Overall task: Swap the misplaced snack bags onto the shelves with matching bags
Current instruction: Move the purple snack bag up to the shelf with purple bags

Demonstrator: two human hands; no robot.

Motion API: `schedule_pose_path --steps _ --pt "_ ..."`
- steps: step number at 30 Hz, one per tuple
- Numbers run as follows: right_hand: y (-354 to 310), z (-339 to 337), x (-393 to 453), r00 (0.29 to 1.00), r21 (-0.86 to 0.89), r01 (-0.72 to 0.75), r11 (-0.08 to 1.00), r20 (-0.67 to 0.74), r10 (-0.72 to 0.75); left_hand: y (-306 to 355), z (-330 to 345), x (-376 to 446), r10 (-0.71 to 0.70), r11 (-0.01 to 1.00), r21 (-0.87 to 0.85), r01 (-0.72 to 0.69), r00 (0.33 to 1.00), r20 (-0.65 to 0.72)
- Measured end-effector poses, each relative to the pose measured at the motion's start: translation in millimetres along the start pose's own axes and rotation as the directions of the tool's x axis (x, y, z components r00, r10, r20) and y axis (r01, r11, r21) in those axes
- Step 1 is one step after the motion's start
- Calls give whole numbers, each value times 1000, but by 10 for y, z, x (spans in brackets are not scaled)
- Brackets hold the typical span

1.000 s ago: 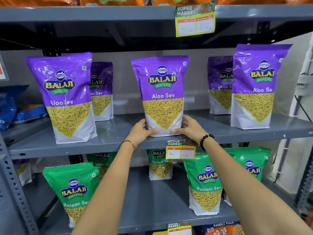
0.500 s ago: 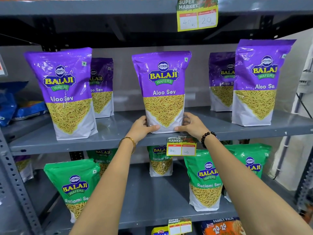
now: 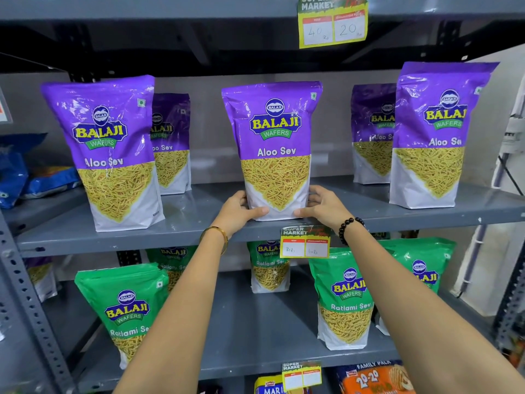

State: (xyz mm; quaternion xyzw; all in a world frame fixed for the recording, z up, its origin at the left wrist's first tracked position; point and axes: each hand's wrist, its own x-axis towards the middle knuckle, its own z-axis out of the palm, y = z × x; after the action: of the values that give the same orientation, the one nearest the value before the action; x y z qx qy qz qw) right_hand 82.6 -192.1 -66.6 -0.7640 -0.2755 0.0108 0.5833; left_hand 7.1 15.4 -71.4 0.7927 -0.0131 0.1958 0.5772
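The middle shelf (image 3: 355, 211) of a grey metal rack carries five tall purple pouches, all printed "BALAJI WAFERS" and "Aloo Sev", each with a picture of thin yellow sev strands in its lower half and a white base. At the left end of this shelf stands the left purple pouch (image 3: 110, 155), upright, with a second purple pouch (image 3: 172, 143) behind it and half hidden. At the middle of the shelf stands the centre Aloo Sev pouch (image 3: 274, 150), upright, its base on the shelf near the front edge. The left hand (image 3: 237, 210) is curled around its lower left corner, thumb across the white front and fingers behind; the right hand (image 3: 322, 207) grips the lower right corner in the same way. So both hands are closed on this pouch. On the front edge of the shelf, just below the right hand, hangs a yellow price tag (image 3: 305, 241) that reads "SUPER MARKET"; its handwritten numbers are not clear. To the right on the shelf are two more purple pouches, the back right pouch (image 3: 372, 132) and the front right pouch (image 3: 434, 137).

Below the middle shelf, the lower shelf (image 3: 255, 351) holds green pouches (image 3: 345, 300) marked "BALAJI WAFERS" and "Ratlami Sev". Above the middle shelf, another tag (image 3: 332, 21) shows "40" and "20".
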Motion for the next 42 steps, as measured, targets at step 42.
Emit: schedule_pose_path --steps 42 --pt "44 199 -356 915 -159 130 979 -360 -180 69 170 -389 231 957 247 -152 914 -333"
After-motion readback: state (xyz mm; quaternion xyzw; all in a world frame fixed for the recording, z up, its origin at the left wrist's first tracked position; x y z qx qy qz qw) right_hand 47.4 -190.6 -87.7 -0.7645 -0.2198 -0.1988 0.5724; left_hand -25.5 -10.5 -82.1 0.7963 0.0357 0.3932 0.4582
